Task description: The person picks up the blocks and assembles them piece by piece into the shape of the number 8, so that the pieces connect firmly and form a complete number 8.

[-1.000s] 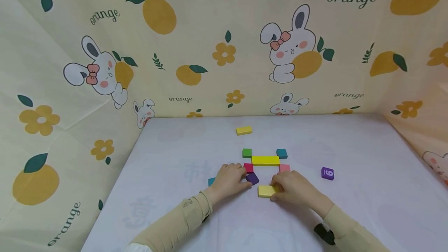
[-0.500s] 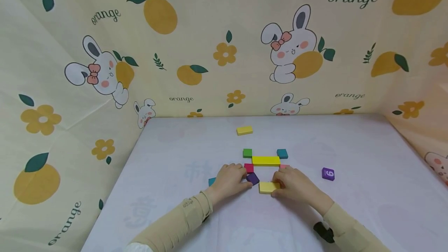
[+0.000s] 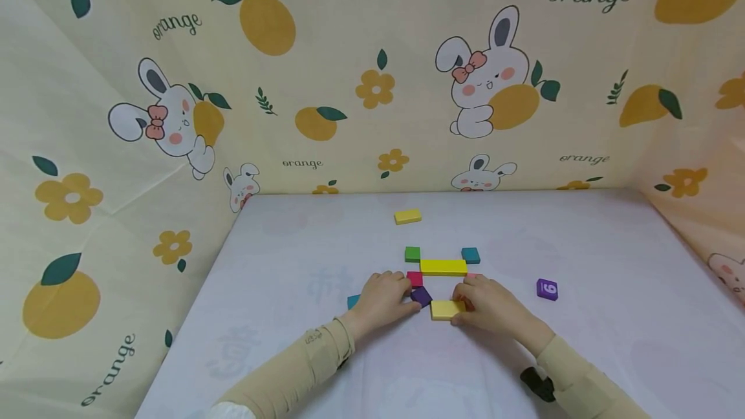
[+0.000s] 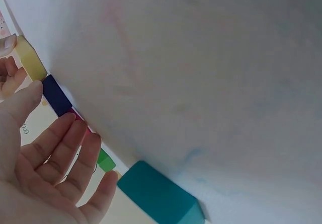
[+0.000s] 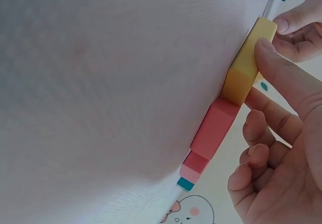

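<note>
My left hand pinches a dark purple block between thumb and fingers, just in front of a red block. Between the thumb and fingers of my right hand is a pale yellow block, lying flat with its left end close to the purple one. In the right wrist view, a pinkish-red block stands against the far end of the pale yellow block. From the head, my right hand hides most of the pink there.
Behind lies a long bright yellow block, with a green block and a teal block at its back corners. Another teal block sits left of my left hand. Farther off are a yellow block and a purple numbered block.
My right hand has slid the pale yellow block a little away from me, toward the other blocks, slightly more in the first half second. My left hand has stayed on the purple block.
</note>
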Available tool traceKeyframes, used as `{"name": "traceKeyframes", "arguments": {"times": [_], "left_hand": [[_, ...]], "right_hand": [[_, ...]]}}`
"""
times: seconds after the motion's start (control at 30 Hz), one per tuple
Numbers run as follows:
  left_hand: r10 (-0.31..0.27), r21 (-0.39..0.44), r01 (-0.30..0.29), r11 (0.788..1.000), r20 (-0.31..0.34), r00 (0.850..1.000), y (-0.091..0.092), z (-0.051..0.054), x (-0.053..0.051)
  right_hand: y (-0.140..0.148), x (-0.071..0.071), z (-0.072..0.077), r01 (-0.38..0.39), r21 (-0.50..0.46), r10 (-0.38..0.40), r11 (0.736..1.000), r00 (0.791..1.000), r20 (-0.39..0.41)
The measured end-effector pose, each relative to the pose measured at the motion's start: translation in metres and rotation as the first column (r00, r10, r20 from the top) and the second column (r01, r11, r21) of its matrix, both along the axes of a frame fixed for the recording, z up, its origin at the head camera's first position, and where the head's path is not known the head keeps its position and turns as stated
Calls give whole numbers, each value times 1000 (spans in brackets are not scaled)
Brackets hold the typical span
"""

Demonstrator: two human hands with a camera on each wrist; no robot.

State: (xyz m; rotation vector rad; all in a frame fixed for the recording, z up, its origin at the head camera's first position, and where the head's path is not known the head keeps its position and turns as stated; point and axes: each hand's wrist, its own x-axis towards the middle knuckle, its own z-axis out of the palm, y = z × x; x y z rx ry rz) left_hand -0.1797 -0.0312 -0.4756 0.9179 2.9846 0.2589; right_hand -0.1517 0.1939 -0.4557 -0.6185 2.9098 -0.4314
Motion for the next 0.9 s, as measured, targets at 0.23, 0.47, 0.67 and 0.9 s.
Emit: {"name": "traceKeyframes", "arguments": {"times": [0.23,0.47,0.67,0.9], "left_hand": [[-1,6,1,1000,0,1000,0,1,1],[-3,3,3,1000,-4,1000,0,2,1],[0,2,0,1000,-3,1000,0,1,1],[-12,13,12,1000,-13,1000,0,3,1]], "right_hand": [[0,-1,-1,2,-2,-2,1000,1000,4],[1,2,-1,-5,-19,4,1000,1000,-1],[3,2,-2,6,-21,-6,1000,1000,-25],[13,-1,-1,24,-42,-25,999,1000,-14]]}}
